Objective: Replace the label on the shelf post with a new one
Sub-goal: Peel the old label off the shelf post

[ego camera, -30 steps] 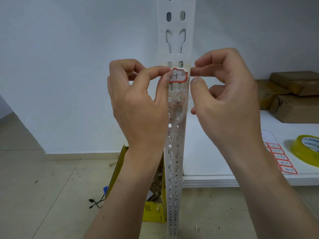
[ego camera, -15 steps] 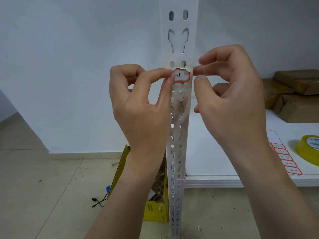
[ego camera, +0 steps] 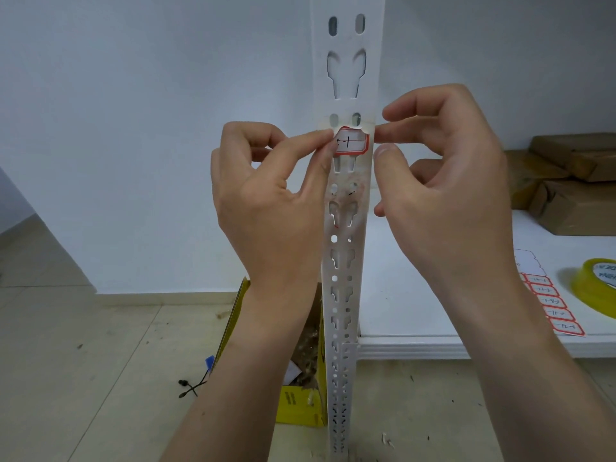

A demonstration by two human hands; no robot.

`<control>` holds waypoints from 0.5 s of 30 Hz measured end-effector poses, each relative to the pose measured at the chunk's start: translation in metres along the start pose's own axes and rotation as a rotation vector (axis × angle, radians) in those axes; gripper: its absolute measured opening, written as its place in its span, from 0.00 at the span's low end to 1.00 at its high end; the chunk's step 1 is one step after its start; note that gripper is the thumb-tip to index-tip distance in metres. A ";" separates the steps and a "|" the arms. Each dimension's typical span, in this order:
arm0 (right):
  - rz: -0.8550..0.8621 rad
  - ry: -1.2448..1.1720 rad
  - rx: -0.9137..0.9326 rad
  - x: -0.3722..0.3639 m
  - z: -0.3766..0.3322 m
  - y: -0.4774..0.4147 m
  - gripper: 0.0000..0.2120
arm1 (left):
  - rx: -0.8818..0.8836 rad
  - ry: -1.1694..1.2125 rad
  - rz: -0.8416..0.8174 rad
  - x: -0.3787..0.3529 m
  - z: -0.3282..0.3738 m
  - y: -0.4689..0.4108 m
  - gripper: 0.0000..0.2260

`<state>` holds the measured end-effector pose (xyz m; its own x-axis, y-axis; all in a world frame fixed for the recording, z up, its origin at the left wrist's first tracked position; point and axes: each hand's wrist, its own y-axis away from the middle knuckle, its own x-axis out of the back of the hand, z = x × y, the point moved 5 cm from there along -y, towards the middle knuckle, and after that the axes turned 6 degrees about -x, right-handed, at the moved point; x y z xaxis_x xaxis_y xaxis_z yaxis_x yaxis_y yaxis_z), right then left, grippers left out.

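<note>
A white perforated shelf post [ego camera: 346,261] stands upright in the middle. A red-bordered label [ego camera: 353,145] with black handwriting sits on its front face, and a strip of clear tape [ego camera: 346,126] seems to lie across the post over the label's top. My left hand [ego camera: 270,208] pinches thumb and index finger at the label's left edge. My right hand [ego camera: 443,181] holds its index and thumb tips against the post's right edge, level with the label. Glue residue marks the post just below the label.
A sheet of red-bordered labels [ego camera: 553,308] and a yellow tape roll [ego camera: 596,285] lie on the white shelf [ego camera: 416,345] at right. Brown parcels [ego camera: 573,188] sit further back. A yellow box of scraps [ego camera: 300,405] stands on the floor by the post's foot.
Both hands stay at the label's edges. The view has shifted a little, so the post and the hands sit slightly further right in the frame.
</note>
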<state>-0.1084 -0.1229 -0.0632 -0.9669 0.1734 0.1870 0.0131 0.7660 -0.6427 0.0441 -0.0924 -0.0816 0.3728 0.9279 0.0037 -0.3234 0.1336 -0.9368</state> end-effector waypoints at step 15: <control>0.007 0.001 -0.004 0.002 0.000 0.000 0.09 | 0.120 0.056 -0.035 -0.006 0.001 0.006 0.07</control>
<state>-0.1108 -0.1229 -0.0626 -0.9666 0.1795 0.1829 0.0213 0.7675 -0.6407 0.0387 -0.0970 -0.0869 0.4330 0.9013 0.0129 -0.4100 0.2097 -0.8876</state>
